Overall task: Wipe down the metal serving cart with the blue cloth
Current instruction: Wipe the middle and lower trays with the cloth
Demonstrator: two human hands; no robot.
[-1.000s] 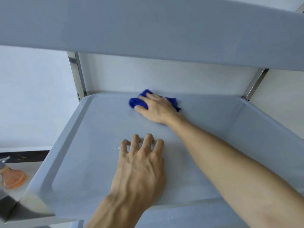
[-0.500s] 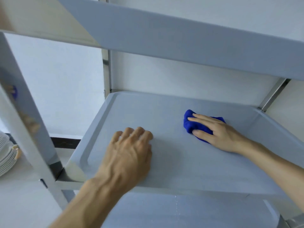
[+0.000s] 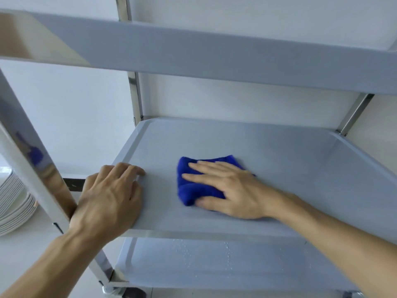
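The metal serving cart has three grey shelves on shiny steel posts; its middle shelf (image 3: 279, 151) fills the centre of the view. A folded blue cloth (image 3: 193, 190) lies on that shelf near the front. My right hand (image 3: 232, 190) lies flat on the cloth with straight fingers, pressing it down. My left hand (image 3: 109, 196) rests on the shelf's front left corner, fingers bent over the raised rim.
The top shelf (image 3: 214, 52) overhangs closely above. The bottom shelf (image 3: 214, 263) below carries water droplets. A steel post (image 3: 28, 160) slants at the left, with a stack of white plates (image 3: 12, 203) beyond it. A white wall stands behind the cart.
My right hand has slid the cloth from the shelf's back toward the front middle. My left hand has shifted left from the shelf surface to its front left corner. The view has swung left.
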